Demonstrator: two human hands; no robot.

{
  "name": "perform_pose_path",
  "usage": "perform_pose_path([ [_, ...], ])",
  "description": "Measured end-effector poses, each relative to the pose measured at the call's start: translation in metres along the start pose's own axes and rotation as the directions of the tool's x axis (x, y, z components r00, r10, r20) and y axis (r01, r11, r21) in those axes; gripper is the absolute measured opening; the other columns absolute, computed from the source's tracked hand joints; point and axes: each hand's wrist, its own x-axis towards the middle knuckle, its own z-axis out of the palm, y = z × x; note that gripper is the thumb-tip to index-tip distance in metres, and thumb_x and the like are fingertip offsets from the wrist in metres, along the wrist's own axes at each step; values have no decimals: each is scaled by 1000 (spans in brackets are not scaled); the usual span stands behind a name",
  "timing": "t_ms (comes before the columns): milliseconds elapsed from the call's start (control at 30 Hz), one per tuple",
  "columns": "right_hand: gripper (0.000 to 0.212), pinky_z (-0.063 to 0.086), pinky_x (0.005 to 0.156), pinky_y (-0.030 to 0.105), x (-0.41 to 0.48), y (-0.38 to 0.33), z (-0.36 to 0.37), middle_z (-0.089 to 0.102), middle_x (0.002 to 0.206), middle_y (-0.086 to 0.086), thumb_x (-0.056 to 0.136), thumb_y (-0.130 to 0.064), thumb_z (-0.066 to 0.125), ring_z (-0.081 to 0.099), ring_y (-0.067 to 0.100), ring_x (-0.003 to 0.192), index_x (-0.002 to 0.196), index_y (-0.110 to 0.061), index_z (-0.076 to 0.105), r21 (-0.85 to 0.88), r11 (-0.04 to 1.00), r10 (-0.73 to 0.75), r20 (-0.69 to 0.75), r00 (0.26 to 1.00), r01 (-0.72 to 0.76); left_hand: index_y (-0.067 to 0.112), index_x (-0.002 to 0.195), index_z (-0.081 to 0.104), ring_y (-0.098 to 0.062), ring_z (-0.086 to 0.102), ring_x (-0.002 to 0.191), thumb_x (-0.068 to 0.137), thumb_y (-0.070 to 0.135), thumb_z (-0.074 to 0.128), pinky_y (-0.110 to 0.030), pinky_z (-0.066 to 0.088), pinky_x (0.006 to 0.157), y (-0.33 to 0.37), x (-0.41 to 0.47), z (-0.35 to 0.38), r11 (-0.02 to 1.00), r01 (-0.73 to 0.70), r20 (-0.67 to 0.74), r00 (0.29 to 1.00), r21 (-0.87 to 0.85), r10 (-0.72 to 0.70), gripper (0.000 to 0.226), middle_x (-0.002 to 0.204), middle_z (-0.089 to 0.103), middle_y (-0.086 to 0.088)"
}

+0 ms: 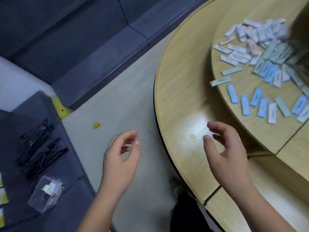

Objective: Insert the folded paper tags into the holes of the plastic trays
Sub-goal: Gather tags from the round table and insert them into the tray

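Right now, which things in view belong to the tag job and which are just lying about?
Job: paper tags, scattered on the round table; black plastic pieces on the sofa, probably the trays; left hand and right hand, both empty.
Lying about: yellow scrap on the floor; clear box on the sofa, contents unclear.

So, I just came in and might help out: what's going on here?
A person at a round wooden table has both hands empty. The left hand hangs over the floor beside it, fingers loosely curled; the right hand hovers above the table's outer ring. Folded paper tags lie scattered on the raised inner disc, none picked up. Black pieces, too blurred to identify, and a clear container lie on the dark sofa at left.
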Motion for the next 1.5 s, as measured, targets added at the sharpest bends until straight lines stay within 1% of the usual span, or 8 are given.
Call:
perform_pose_path([
  [333,33,39,94,12,165,20,42,56,118,-16,87,-24,60,55,6,114,120,-27,56,-92,995,28,-210,977,-48,47,111,65,-9,66,101,83,51,58,-20,53,87,-7,239,29,972,-136,187,977,190,100,28,115,66,10],
  [467,34,39,96,18,190,34,19,53,117,-19,86,-29,56,53,9,115,119,-24,57,-162,978,60,-366,929,-128,52,123,53,-3,55,114,80,51,56,-21,45,95,25,308,97,884,-370,408,882,285,237,44,124,49,26],
  [600,41,32,104,19,187,57,-3,52,126,-9,86,-35,57,45,9,127,124,-20,56,-243,914,138,-566,813,-324,34,137,48,0,33,136,76,56,57,-35,32,110,65,336,201,784,-587,655,677,204,337,66,142,42,7],
  [767,76,33,110,47,167,83,-16,38,145,4,77,-55,63,34,25,139,139,-16,44,-368,649,259,-716,648,-666,13,139,46,-41,33,142,76,63,60,-60,30,112,91,328,316,439,-882,828,113,-171,549,82,151,37,-20],
  [967,114,17,115,62,187,105,-7,10,163,8,65,-88,49,5,34,150,153,-25,15,-325,339,492,-739,461,-883,22,146,42,-45,16,150,61,92,51,-67,17,114,59,320,360,64,-869,802,-421,-490,423,111,162,24,-21],
  [1167,100,16,117,60,230,113,9,9,164,9,76,-78,49,4,33,151,153,-19,26,-263,392,407,-810,423,-882,22,148,39,-43,22,147,70,90,42,-65,21,112,60,338,402,-85,-767,675,-606,-636,422,103,157,33,-21],
  [1333,90,21,116,58,283,116,14,22,160,13,76,-71,50,9,34,150,149,-19,39,-263,396,358,-838,412,-880,19,151,38,-45,24,147,77,92,26,-63,19,114,94,381,452,-119,-814,738,-568,-569,363,105,158,33,-20],
  [1500,83,15,115,62,306,113,0,27,159,7,80,-69,45,7,31,151,148,-21,41,-262,466,286,-859,425,-845,19,151,39,-41,25,147,85,87,27,-59,19,115,114,408,477,-148,-747,651,-644,-648,403,95,155,38,-18],
])
